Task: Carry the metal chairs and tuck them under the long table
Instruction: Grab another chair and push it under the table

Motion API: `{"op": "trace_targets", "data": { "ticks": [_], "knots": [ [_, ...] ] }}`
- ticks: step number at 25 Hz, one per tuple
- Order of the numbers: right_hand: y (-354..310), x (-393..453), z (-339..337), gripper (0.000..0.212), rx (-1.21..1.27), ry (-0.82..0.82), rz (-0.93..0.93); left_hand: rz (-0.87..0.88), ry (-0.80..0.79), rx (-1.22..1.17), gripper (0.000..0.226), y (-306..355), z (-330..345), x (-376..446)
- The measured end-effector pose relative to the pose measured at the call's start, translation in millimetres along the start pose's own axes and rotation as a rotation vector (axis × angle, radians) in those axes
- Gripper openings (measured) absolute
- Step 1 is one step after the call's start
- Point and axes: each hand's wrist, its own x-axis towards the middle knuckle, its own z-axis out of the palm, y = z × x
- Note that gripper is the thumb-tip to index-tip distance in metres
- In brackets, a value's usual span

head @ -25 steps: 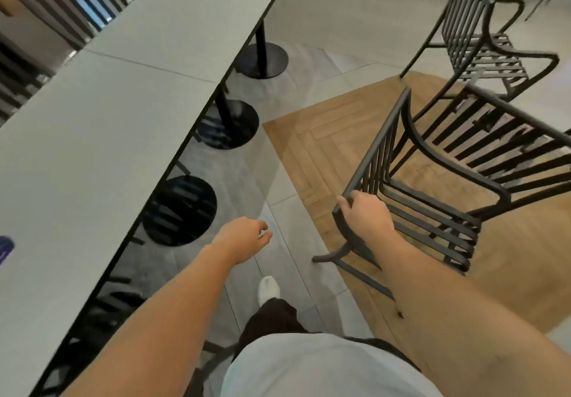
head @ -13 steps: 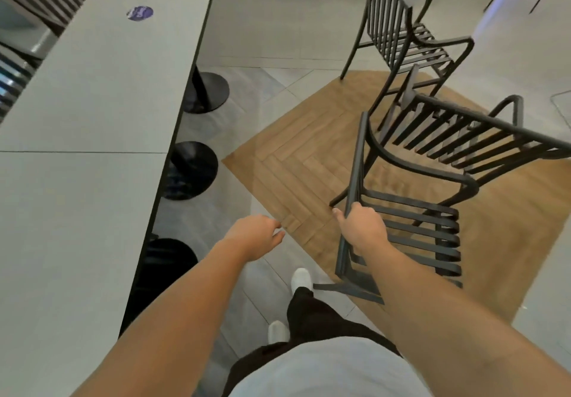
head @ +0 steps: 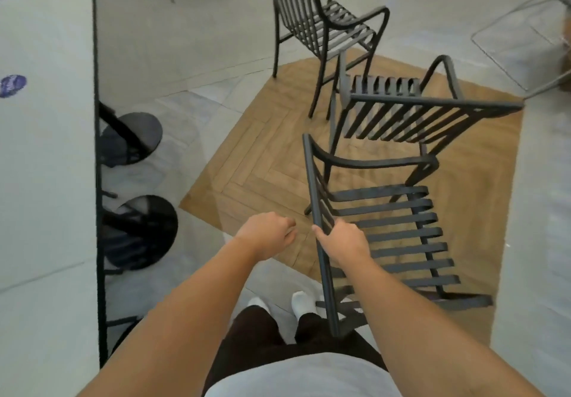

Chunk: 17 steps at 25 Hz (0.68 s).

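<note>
Right of centre, the right hand (head: pixel 343 242) grips the chair's (head: pixel 386 230) backrest; the left hand (head: pixel 265 234) hangs loosely curled, holding nothing. One-handed, the chair could swing and clip the next chair (head: pixel 411 115) or the worktop (head: pixel 46 149) at far left.

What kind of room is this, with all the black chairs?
Probably a café or canteen dining area. A long white table stands on round black pedestal bases, matching black metal chairs stand about, and the right hand holds one chair by its back.
</note>
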Motion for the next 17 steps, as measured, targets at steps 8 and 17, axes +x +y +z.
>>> {"op": "trace_targets", "data": {
  "ticks": [8,17],
  "knots": [
    [5.9,17.6,-4.1,0.097,0.251,-0.042,0.324,0.445,-0.011,0.116,0.048,-24.8,-50.9,127.9],
    [-26.7,2.0,42.3,0.059,0.424,-0.072,0.52,0.669,-0.245,0.453,0.094,-36.1,-79.8,202.8]
  ]
}}
